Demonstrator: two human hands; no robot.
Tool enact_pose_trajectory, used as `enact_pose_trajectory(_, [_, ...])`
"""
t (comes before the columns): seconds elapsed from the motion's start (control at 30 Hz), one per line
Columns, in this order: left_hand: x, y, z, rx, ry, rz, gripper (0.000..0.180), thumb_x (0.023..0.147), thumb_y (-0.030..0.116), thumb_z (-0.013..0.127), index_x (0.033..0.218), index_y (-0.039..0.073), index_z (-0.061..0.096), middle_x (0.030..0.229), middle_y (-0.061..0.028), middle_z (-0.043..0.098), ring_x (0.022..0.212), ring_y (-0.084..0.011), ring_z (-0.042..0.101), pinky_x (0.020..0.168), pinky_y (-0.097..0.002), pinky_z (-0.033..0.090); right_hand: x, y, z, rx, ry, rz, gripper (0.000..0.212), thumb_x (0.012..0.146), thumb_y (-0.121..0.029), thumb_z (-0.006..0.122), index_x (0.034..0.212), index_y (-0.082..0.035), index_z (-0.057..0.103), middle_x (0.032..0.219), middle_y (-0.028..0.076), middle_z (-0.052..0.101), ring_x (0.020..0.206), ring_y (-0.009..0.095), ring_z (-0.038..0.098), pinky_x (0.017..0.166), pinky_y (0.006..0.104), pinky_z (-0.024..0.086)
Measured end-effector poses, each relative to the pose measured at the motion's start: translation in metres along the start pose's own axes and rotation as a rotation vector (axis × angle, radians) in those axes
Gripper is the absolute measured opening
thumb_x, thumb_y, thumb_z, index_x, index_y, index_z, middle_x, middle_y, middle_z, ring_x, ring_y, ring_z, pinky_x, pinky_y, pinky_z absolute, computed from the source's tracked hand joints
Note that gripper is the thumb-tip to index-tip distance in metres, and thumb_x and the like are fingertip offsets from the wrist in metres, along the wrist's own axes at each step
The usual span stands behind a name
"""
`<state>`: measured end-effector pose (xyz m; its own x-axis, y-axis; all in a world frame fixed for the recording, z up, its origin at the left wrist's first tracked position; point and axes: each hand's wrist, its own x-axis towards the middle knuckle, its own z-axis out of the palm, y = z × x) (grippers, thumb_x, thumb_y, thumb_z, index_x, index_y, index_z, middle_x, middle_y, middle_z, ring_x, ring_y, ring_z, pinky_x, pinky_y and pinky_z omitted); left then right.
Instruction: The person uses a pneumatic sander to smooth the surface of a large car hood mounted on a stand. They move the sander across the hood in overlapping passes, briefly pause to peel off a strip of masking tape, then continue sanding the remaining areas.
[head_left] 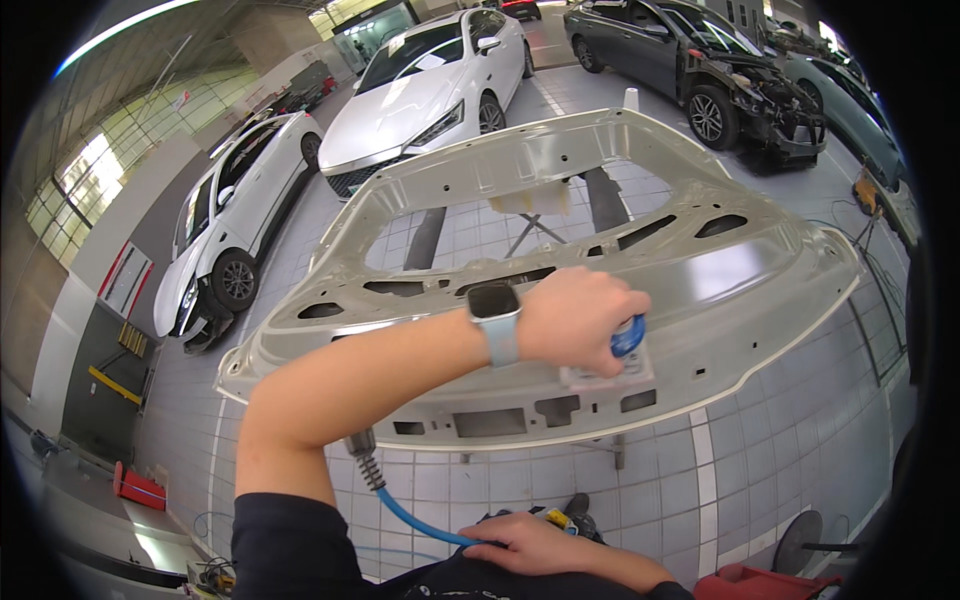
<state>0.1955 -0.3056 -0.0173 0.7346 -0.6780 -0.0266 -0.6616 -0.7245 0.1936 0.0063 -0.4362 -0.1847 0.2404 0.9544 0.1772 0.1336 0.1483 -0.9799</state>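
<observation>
My left hand (pixel 580 318) is closed over the top of a sander (pixel 628 338) with a blue head and a pale flat base. The base rests on a grey-beige car tailgate panel (pixel 720 275), right of its middle and toward the near edge. My left forearm, with a watch on the wrist, crosses the panel and hides part of it. From beneath that forearm comes a black ribbed hose end leading into a blue hose (pixel 420 522). My right hand (pixel 530 542) is low in front of my body, its fingers closed around this hose.
The panel has a large window opening and several cut-outs. Beyond it stand a white car (pixel 420 90), another white car (pixel 235 225) at left and a dark grey car (pixel 690 65) with its front stripped. Red objects lie low at left and right. A stand (pixel 880 330) is at right.
</observation>
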Motion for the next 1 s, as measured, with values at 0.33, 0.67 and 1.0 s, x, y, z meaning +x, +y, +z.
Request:
enact_pose_trajectory(0.33, [-0.122, -0.040, -0.008, -0.079, -0.057, -0.106, 0.057, 0.074, 0.031, 0.084, 0.121, 0.005, 0.068, 0.105, -0.0150, 0.072, 0.092, -0.0378, 0.071, 0.081, -0.0443, 0.059, 0.052, -0.006, 0.036, -0.024, -0.038, -0.055, 0.032, 0.104, -0.022, 0.068, 0.124, 0.003, 0.071, 0.111, 0.023, 0.076, 0.099, 0.040, 0.074, 0.088, 0.0434, 0.059])
enact_pose_trajectory(0.67, [-0.253, -0.108, -0.022, -0.059, -0.069, 0.005, 0.057, 0.071, 0.031, 0.085, 0.117, 0.002, 0.069, 0.103, -0.0182, 0.073, 0.090, -0.0385, 0.072, 0.082, -0.0443, 0.058, 0.186, 0.013, 0.143, 0.038, 0.022, -0.024, 0.031, 0.105, -0.021, 0.067, 0.126, 0.002, 0.070, 0.106, 0.022, 0.075, 0.096, 0.040, 0.072, 0.084, 0.0436, 0.058])
enact_pose_trajectory(1.0, [-0.373, -0.158, -0.046, -0.044, -0.140, -0.102, 0.057, 0.073, 0.036, 0.087, 0.117, 0.006, 0.068, 0.093, -0.0162, 0.073, 0.086, -0.0380, 0.071, 0.079, -0.0438, 0.057, 0.256, 0.012, 0.215, -0.022, 0.074, -0.024, 0.032, 0.105, -0.022, 0.067, 0.128, 0.001, 0.070, 0.110, 0.020, 0.076, 0.099, 0.041, 0.072, 0.086, 0.0438, 0.057])
